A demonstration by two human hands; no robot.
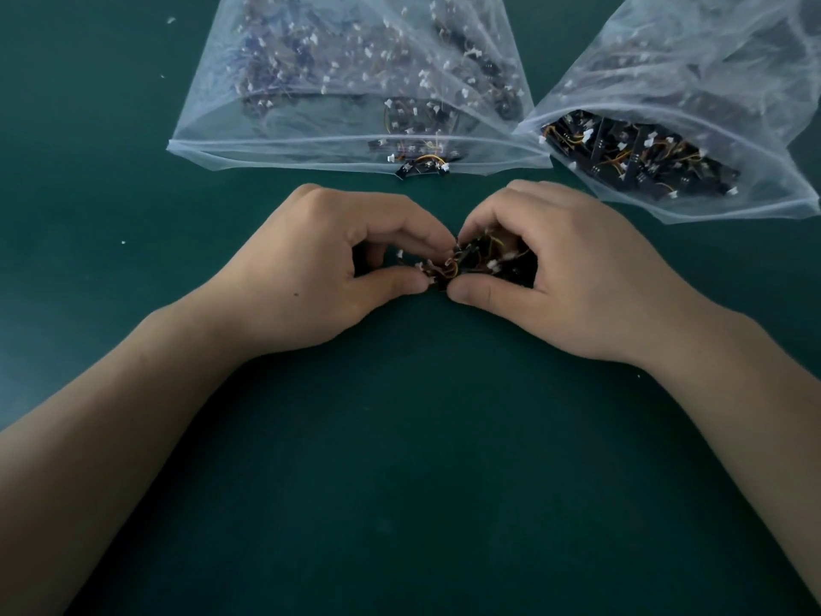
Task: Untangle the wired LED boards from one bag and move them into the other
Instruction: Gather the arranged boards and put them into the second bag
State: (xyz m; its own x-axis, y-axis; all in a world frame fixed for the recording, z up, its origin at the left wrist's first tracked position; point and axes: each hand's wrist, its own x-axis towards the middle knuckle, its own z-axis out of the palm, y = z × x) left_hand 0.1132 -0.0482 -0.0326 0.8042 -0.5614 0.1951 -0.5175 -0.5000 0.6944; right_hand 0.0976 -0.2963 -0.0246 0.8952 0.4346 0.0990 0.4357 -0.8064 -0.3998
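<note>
A small tangled clump of black LED boards (477,260) with orange and yellow wires and white connectors sits between my two hands, low over the green table. My left hand (328,269) pinches its left end between thumb and fingertips. My right hand (564,269) curls round its right side, thumb underneath. Two clear plastic bags lie beyond. The left bag (355,82) holds many boards and wires, seen hazily through the plastic. One board (422,165) pokes out of its mouth. The right bag (693,126) lies with its mouth open and black boards visible inside.
The dark green table (408,460) fills the view. Both forearms reach in from the bottom corners. A few white specks (170,20) lie at the far left. The right bag runs off the right edge.
</note>
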